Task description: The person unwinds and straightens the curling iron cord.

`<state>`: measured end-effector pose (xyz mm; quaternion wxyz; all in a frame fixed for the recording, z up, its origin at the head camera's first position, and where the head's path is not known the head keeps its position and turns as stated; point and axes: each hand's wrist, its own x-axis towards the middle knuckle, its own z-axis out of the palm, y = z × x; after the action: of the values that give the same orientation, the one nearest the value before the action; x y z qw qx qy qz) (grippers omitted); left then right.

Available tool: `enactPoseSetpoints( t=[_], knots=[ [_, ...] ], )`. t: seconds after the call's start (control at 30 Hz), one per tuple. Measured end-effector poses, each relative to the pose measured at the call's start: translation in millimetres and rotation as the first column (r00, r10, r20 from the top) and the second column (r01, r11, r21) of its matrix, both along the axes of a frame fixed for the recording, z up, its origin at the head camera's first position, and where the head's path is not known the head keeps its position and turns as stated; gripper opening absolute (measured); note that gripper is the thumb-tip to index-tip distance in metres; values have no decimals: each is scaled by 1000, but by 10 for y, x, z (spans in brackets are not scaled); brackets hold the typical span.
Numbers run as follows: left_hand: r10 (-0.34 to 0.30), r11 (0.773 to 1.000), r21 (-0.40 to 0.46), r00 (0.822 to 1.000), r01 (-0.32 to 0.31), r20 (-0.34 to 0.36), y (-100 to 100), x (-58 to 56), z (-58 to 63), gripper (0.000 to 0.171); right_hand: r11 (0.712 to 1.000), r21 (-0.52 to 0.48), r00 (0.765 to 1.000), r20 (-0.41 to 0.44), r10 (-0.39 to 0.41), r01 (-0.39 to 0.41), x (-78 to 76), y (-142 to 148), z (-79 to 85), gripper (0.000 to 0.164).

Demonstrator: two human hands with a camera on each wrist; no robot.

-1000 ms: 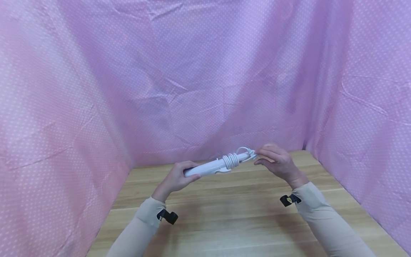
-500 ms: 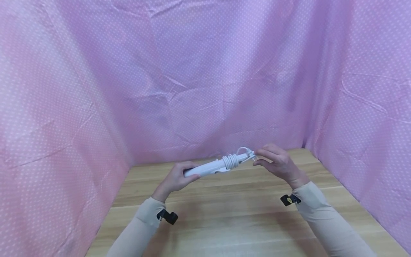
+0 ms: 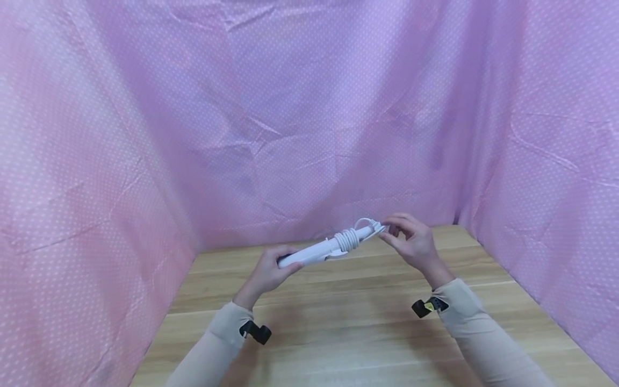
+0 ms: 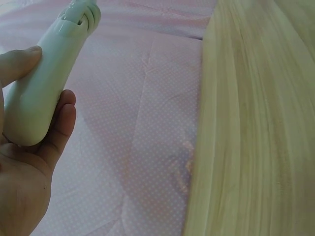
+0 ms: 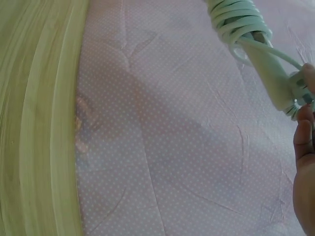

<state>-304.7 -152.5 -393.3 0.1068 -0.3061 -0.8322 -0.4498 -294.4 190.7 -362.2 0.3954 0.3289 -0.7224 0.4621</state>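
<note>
And the left hand grips the wand, seemingly to steady it, cord coiled ahead of that hand, while the right hand pinches the plug.

1. On the right side I see one part of the right hand; the rest is cut off.
2. Its fingers pinch a small pale plug, which is just beside the lower end of a pale handle.
3. This handle is tilted, sloping down toward the hand.
4. A pale cord is wound several times around its upper part, and one strand runs to the plug.
5. On the left there is a wooden table, with long grain lines.
6. Between table and hand, a pink cloth shows white dots and creases.
</note>
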Motion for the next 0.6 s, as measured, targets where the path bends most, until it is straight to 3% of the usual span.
enactPoseSetpoints(
  t=[0.1,0.37,0.6],
  knots=[
    [-15,1000,10,1000,15,-16,14,77,42,25,1000,19,1000,10,-23,23,4,-4,-5,31],
    [18,999,46,1000,-17,-8,-2,-105,-270,29,998,-5,998,-25,-55,55,-42,-16,-67,31],
    [-14,997,77,1000,16,-20,34,-84,-264,28,988,-106,984,-129,-125,112,-276,21,-276,29]
  ],
)
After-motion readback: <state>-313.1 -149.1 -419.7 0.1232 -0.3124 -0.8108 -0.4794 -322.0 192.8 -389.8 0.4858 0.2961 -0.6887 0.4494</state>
